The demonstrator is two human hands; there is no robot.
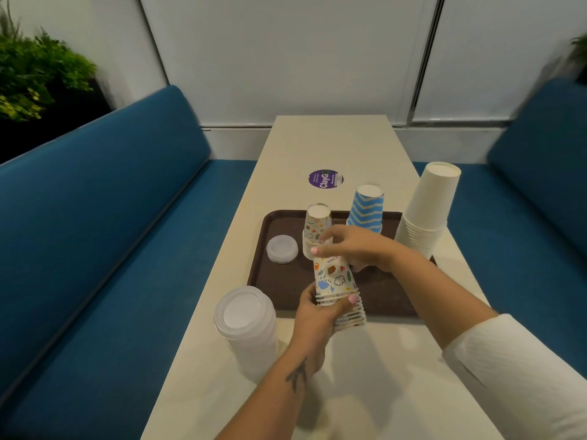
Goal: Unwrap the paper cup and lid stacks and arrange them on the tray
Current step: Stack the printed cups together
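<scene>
A brown tray lies on the cream table. On it stand a small stack of doodle-print cups, a blue zigzag cup stack and a low pile of small clear lids. My left hand grips the rims at the bottom of a second doodle-print cup stack, held upside down over the tray's near edge. My right hand holds the top of that stack, fingers curled over it. A tall stack of large clear lids stands on the table left of my left hand.
A tall stack of plain white cups stands at the tray's right edge. A purple round sticker marks the table beyond the tray. Blue benches run along both sides of the table, with a plant at far left.
</scene>
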